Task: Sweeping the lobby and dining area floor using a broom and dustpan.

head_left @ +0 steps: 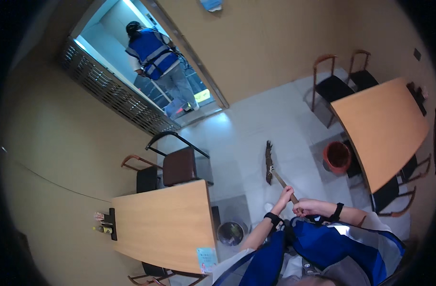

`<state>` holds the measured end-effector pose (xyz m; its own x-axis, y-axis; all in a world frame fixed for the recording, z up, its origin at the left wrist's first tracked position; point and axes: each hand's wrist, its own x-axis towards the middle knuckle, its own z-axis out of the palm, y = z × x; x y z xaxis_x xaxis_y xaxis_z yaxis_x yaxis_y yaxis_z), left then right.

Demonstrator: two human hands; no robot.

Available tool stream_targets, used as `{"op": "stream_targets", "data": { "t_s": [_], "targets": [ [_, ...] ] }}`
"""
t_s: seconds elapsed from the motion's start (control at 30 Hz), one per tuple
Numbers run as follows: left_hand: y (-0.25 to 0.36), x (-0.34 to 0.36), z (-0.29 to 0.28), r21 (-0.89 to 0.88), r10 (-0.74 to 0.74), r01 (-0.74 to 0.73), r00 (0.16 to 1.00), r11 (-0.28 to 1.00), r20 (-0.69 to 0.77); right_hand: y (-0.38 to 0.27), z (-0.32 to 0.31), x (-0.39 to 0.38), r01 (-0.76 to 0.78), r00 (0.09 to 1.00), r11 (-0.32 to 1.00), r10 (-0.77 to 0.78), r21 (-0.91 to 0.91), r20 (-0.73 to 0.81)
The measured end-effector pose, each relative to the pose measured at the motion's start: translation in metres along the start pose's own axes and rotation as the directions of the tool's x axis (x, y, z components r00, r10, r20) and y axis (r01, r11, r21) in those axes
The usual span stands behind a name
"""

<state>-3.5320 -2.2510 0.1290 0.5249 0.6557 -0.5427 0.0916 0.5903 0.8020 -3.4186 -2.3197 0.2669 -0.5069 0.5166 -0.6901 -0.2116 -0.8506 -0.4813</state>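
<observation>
Both my hands are wrapped round the wooden handle of a mop (pixel 280 179). My left hand (pixel 285 195) grips it lower down, closer to the mop head. Higher up, near my body, my right hand (pixel 307 208) is closed round the same handle. The mop's head (pixel 268 161) is dark brown, long and narrow, and lies on the pale tiled floor (pixel 246 143) in front of me. The handle slants from my hands away and to the left, down to the head.
A wooden table (pixel 165 224) stands at left, with a brown-seated chair (pixel 180 166) behind it and a bin (pixel 231 233) beside it. At right are another table (pixel 385 128), a red-lined bin (pixel 337 157) and chairs (pixel 333 88). A person in a blue vest (pixel 153 52) stands in the far doorway.
</observation>
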Motion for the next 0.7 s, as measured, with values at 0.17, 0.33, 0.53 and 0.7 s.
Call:
{"op": "stream_targets", "data": {
  "t_s": [0.17,0.33,0.53,0.7],
  "targets": [
    [0.068,0.049,-0.055,-0.105,0.171,-0.175,0.984,0.979,-0.045,-0.101,0.019,0.054,-0.153,0.987,0.939,0.131,0.309,0.091],
    [0.134,0.089,-0.118,-0.086,0.454,-0.460,0.887,0.884,-0.085,-0.173,0.014,0.157,0.084,0.981,0.974,-0.118,0.212,0.151],
    [0.235,0.092,-0.179,-0.025,0.359,-0.360,0.933,0.933,-0.031,-0.276,0.045,0.191,0.192,0.981,0.955,-0.191,-0.226,0.025],
    [0.271,0.131,-0.236,-0.073,0.341,-0.353,0.929,0.933,-0.144,-0.340,0.048,0.250,0.214,0.977,0.938,-0.201,-0.273,0.073]
  ]
}}
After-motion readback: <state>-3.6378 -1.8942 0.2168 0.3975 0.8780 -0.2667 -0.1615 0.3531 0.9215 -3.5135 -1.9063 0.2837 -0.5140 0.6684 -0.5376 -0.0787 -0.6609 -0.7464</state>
